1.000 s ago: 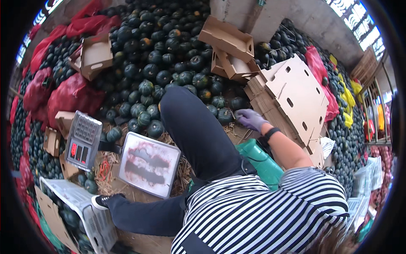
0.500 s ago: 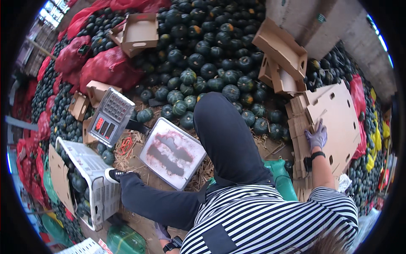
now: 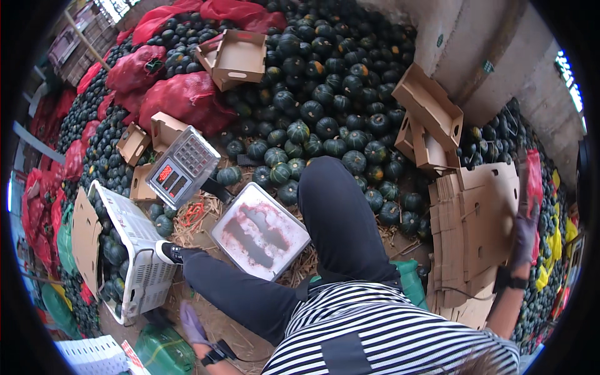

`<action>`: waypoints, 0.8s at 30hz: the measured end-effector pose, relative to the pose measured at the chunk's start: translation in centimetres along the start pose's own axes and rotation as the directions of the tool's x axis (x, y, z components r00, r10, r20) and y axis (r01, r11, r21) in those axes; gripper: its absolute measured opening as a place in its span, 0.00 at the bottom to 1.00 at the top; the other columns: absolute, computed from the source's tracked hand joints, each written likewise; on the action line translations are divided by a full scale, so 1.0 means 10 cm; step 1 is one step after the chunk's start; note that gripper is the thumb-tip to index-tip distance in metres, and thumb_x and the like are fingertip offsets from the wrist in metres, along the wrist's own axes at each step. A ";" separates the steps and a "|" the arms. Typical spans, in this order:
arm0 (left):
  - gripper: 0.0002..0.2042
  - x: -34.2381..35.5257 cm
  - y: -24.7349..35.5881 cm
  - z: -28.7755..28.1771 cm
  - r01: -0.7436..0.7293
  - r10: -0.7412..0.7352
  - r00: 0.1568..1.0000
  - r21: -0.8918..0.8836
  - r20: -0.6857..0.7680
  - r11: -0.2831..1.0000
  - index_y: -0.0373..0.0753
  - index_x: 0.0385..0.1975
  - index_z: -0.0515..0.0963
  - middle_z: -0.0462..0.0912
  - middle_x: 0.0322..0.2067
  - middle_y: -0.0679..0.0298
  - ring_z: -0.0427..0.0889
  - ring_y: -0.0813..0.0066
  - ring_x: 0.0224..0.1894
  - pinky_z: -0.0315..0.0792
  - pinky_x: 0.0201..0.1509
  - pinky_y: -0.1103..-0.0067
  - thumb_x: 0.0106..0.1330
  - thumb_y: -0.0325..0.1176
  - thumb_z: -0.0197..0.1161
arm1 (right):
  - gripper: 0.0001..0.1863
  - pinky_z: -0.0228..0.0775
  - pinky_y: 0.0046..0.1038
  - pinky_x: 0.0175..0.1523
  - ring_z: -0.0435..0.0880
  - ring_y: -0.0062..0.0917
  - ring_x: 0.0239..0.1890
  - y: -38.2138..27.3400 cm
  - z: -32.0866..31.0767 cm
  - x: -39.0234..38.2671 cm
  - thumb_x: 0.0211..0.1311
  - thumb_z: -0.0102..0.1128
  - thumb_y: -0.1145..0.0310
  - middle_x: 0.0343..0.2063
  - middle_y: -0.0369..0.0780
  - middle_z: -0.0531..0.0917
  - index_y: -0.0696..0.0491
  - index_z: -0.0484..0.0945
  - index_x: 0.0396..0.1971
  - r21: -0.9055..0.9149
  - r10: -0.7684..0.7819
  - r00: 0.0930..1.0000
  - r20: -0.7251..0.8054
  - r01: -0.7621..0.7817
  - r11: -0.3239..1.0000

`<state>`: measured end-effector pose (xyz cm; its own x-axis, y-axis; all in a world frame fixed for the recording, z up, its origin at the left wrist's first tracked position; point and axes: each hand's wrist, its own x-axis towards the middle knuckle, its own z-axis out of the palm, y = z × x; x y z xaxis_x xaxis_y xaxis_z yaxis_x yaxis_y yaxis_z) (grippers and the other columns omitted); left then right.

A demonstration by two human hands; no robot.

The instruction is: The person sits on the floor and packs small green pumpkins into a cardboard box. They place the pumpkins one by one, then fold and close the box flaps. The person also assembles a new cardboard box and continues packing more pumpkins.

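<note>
My right hand, in a light purple glove, reaches along the right edge of a stack of flattened cardboard boxes. Its fingers look blurred against a red mesh bag behind them, so their grip is unclear. Low on the left, my left hand, gloved the same way, hangs beside my left thigh with its fingers stretched and nothing in them. Under it lies a green plastic bundle. Between my legs is the soiled white platform of a scale, its keypad display tilted at the upper left.
A large heap of dark green squash spreads ahead. Formed cardboard trays sit on it, more trays at right. A white plastic crate holding squash stands by my left foot. Filled red mesh bags lie far left.
My right hand has left the top of the cardboard stack and moved to its right edge. My left hand has come out from beside my body toward the left. The view has shifted.
</note>
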<state>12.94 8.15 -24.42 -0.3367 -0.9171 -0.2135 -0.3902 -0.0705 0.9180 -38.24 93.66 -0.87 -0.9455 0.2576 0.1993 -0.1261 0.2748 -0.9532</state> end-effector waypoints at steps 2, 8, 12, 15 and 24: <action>0.20 -0.17 1.54 0.68 -0.315 0.325 0.946 0.248 0.001 0.916 0.31 0.63 0.72 0.76 0.61 0.56 0.74 0.65 0.63 0.64 0.70 0.74 0.80 0.37 0.53 | 0.44 0.65 0.19 0.36 0.69 0.12 0.33 -0.45 -0.03 -0.21 0.62 0.60 0.77 0.50 0.37 0.79 0.41 0.54 0.77 0.061 -0.069 0.998 -0.002 0.069 0.996; 0.25 -0.41 3.18 1.77 -0.508 0.511 0.834 -0.074 0.209 0.858 0.29 0.69 0.66 0.72 0.67 0.49 0.71 0.62 0.69 0.60 0.75 0.70 0.77 0.36 0.55 | 0.39 0.65 0.23 0.43 0.69 0.15 0.41 -1.23 0.53 -0.42 0.64 0.59 0.73 0.53 0.37 0.78 0.43 0.57 0.74 0.300 -0.300 0.949 0.095 0.260 0.918; 0.30 -0.79 3.62 2.53 -0.449 0.601 0.639 -0.401 0.480 0.798 0.33 0.73 0.61 0.68 0.70 0.52 0.65 0.61 0.73 0.55 0.78 0.69 0.77 0.43 0.56 | 0.35 0.66 0.26 0.48 0.69 0.17 0.46 -1.43 1.00 -0.32 0.66 0.59 0.70 0.54 0.37 0.78 0.45 0.60 0.73 0.485 -0.400 0.905 0.145 0.287 0.826; 0.39 -0.97 3.44 3.06 -0.067 0.461 0.535 -0.508 0.708 0.859 0.41 0.79 0.47 0.62 0.73 0.56 0.63 0.64 0.74 0.53 0.79 0.67 0.77 0.53 0.54 | 0.33 0.66 0.28 0.52 0.69 0.19 0.50 -1.51 1.50 -0.19 0.67 0.58 0.68 0.55 0.38 0.78 0.47 0.61 0.71 0.628 -0.453 0.875 0.171 0.258 0.734; 0.20 -0.69 2.80 2.43 -0.386 0.496 0.845 -0.414 0.202 0.825 0.36 0.65 0.70 0.79 0.58 0.59 0.78 0.68 0.62 0.71 0.69 0.74 0.82 0.41 0.49 | 0.28 0.67 0.35 0.63 0.69 0.23 0.61 -1.29 3.61 -0.16 0.70 0.57 0.61 0.59 0.39 0.77 0.51 0.66 0.67 0.880 -0.363 0.877 0.313 -0.125 0.458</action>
<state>-16.52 22.02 -5.35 -0.6506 -0.7305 0.2076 0.1625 0.1331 0.9777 -45.94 56.27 2.89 -0.8780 -0.1641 0.4498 -0.2039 -0.7219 -0.6613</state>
